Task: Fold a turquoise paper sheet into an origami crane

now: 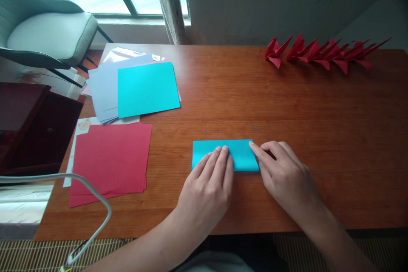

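Lower centre: the left hand (206, 180) is lying flat, fingers together, on folded blue paper (244, 156); the right hand (284, 171), half-curled, is touching its right edge, grip unclear.

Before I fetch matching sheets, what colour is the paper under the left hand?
The paper is turquoise; head view.

No words, numbers or brands could be read.
At the far left corner of the red sheets (111, 161), a white sheet (81, 130) jutted out, bearing a small pale printed figure (84, 124); any lettering on it was too small to make out.
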`<action>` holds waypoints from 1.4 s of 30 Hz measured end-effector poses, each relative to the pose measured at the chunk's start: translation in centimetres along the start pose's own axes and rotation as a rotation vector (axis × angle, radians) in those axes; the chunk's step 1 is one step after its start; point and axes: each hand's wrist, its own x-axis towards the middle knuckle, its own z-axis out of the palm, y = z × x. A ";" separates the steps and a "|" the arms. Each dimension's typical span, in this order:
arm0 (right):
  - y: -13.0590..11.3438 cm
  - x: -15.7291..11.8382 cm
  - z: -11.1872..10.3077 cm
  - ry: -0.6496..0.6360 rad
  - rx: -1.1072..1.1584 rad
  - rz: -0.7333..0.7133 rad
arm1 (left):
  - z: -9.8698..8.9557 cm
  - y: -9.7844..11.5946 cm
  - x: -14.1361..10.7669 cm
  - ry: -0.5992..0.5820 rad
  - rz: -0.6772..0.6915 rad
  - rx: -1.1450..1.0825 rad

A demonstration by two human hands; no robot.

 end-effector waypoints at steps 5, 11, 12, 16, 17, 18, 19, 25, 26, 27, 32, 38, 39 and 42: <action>0.0 0.0 0.0 -0.001 0.007 0.003 | 0.0 0.0 0.0 -0.011 -0.003 0.006; 0.0 0.0 0.0 -0.011 0.020 0.009 | 0.1 0.0 0.0 -0.027 0.010 0.001; 0.1 0.1 -0.1 -0.016 0.023 0.007 | 0.1 0.0 0.0 -0.032 0.011 0.000; 0.4 0.4 -0.2 -0.027 0.042 -0.012 | 0.4 0.2 0.0 -0.040 0.008 -0.017; 0.5 0.5 -0.2 -0.025 0.048 -0.017 | 0.5 0.2 -0.1 -0.043 0.009 -0.023; 0.6 0.6 -0.3 -0.023 0.056 -0.022 | 0.5 0.3 -0.1 -0.045 0.010 -0.027; 0.6 0.7 -0.3 -0.020 0.066 -0.027 | 0.6 0.3 -0.1 -0.046 0.011 -0.030; 0.8 2.1 -0.5 -0.022 0.147 -0.026 | 0.6 0.3 -0.1 -0.040 0.015 -0.027; 0.8 2.4 -0.5 -0.026 0.152 -0.016 | 0.6 0.3 -0.1 -0.034 0.017 -0.031; 0.7 2.8 -0.5 -0.033 0.150 -0.001 | 0.6 0.2 -0.1 -0.029 0.016 -0.038; 0.0 4.8 -0.5 -0.134 0.048 0.100 | 0.0 -0.6 0.0 -0.045 -0.016 -0.151; -0.4 5.6 -0.6 -0.216 0.004 0.153 | -1.1 -3.0 0.9 -0.147 -0.018 -0.375; -0.4 5.6 -0.6 -0.227 0.004 0.151 | -1.2 -3.5 1.2 -0.170 -0.010 -0.398; -0.4 5.7 -0.7 -0.261 0.012 0.124 | -1.0 -5.1 2.3 -0.220 0.048 -0.465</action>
